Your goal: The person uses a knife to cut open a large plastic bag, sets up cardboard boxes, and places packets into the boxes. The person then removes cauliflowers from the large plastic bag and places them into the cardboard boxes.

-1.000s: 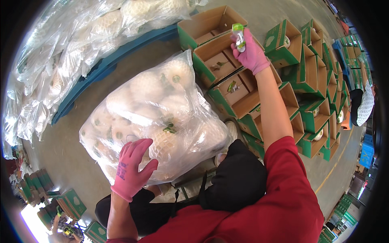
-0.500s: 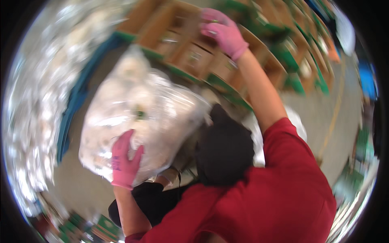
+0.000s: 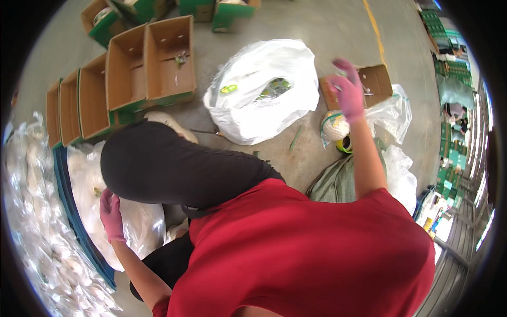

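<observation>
My left hand (image 3: 112,216), in a pink glove, rests against a large clear plastic bag (image 3: 142,224) with pale contents. Its fingers are slightly bent, with nothing visible between them. Out to the right, my right hand (image 3: 349,98), gloved the same way, hovers over a small cardboard box (image 3: 377,84). Thumb and forefinger look apart, though motion blurs them; a pale patch shows between them. A white sack (image 3: 259,124), its mouth open, shows clear packets with green (image 3: 274,87) inside. One open carton (image 3: 169,79) holds a small clear packet (image 3: 181,58).
Several open cartons (image 3: 95,98) line up at the left. More clear bags (image 3: 34,232) lie along a blue pallet edge (image 3: 79,227). By my right arm are a white ball of cord (image 3: 335,127), a yellow-green roll (image 3: 344,144) and a green sack (image 3: 335,182). My bent leg (image 3: 158,164) reaches leftward.
The view has swung to the right. My right hand has moved from above the row of cartons to the small box on the right. My left hand stays by the clear bag.
</observation>
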`<state>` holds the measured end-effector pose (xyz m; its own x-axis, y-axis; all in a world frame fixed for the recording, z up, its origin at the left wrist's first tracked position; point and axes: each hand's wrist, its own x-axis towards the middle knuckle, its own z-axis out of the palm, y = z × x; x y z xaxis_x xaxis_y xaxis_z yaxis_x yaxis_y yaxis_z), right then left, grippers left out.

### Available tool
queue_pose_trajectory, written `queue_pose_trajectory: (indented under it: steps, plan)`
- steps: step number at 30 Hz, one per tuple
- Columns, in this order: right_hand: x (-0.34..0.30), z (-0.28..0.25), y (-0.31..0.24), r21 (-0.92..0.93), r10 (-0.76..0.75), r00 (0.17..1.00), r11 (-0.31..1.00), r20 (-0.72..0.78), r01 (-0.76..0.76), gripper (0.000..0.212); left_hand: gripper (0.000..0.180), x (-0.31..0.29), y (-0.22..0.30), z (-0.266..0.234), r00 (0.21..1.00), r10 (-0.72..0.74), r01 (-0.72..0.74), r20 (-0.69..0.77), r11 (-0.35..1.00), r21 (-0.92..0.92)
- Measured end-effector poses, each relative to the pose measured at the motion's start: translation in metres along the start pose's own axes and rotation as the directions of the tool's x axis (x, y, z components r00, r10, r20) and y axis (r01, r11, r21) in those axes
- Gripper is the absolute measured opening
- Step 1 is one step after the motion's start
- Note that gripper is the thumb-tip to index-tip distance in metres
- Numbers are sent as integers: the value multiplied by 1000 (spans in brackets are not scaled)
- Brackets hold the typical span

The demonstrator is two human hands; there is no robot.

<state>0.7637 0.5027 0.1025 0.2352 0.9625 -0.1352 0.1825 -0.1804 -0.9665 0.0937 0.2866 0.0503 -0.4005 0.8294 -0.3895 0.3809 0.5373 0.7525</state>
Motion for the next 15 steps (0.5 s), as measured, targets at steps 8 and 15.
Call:
queue_pose_trajectory:
  steps: [8, 15]
  plan:
    - [41, 45, 50, -609, 277, 946, 784, 167, -122, 58, 47, -40, 40, 2, 993, -6, 51, -117, 925, 377]
    - [72, -185, 118, -956, 307, 920, 82, -243, -280, 63, 45, -60, 18, -33, 979, -99, 137, -179, 966, 217]
